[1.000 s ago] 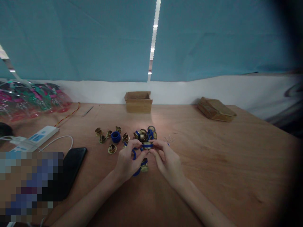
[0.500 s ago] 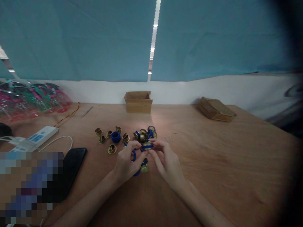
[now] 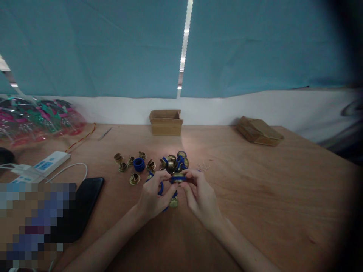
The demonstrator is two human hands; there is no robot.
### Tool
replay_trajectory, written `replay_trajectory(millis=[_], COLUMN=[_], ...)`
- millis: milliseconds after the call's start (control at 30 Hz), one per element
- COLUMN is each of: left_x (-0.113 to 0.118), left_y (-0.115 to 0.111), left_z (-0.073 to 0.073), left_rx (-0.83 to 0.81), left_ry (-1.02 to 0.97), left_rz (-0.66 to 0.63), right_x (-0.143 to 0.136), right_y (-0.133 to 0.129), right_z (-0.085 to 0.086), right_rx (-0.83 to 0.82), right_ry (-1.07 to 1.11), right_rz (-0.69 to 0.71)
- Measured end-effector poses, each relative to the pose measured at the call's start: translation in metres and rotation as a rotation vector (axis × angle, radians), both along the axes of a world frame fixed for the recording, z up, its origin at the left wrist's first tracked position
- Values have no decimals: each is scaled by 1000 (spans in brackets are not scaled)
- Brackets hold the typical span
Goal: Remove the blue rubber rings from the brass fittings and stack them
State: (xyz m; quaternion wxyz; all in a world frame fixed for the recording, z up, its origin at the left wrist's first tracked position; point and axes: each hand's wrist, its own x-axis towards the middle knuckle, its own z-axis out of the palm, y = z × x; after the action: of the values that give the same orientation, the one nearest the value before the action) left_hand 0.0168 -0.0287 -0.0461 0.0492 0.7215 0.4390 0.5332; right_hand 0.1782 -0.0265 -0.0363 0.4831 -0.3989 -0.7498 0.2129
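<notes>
Between the fingertips of both hands is a round brass-coloured metal part with a blue ring around its side. My left hand pinches it from the left, and my right hand pinches it from the right. Beneath the fingers lie loose blue rings and another brass part, partly covered by the left hand. Just beyond the hands sits a pile of brass parts with blue rings. To the left stand a stack of blue rings and several bare brass parts.
An open cardboard box stands at the back, and a brown package lies back right. On the left are a black phone, a white power strip, cables and plastic-wrapped items. Small thin pieces lie right of the pile.
The brass part with the blue ring has come slightly toward me and turned a little in my fingers. Both hands keep nearly the same place; the other things lie as before.
</notes>
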Motion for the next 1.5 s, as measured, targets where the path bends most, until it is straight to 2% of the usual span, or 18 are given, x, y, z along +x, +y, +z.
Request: replay_trajectory(millis=[300,700,800,933,1100,1233,1367,1500], left_x=[-2,0,-1,-2,-3,-3,-3,-3], left_y=[0,-4,-3,1,4,4,4,4], left_z=[-6,3,1,-2,1,2,2,1], left_rx=[14,63,13,-87,-172,-221,-216,-251], left_ry=[24,98,72,-25,-126,-135,-127,-122], left_rz=[-2,-36,-17,1,-39,-60,-65,-95], right_x=[-1,-3,-3,-6,-7,-2,1,2], right_y=[1,-1,-1,-2,0,10,15,13], right_z=[-3,0,1,6,14,14,12,14], right_rx=[-8,82,53,-65,-349,-546,-699,-764], right_ry=[-11,-87,-34,91,347,518,556,533], right_rz=[8,-21,-7,49,98,157,209,285])
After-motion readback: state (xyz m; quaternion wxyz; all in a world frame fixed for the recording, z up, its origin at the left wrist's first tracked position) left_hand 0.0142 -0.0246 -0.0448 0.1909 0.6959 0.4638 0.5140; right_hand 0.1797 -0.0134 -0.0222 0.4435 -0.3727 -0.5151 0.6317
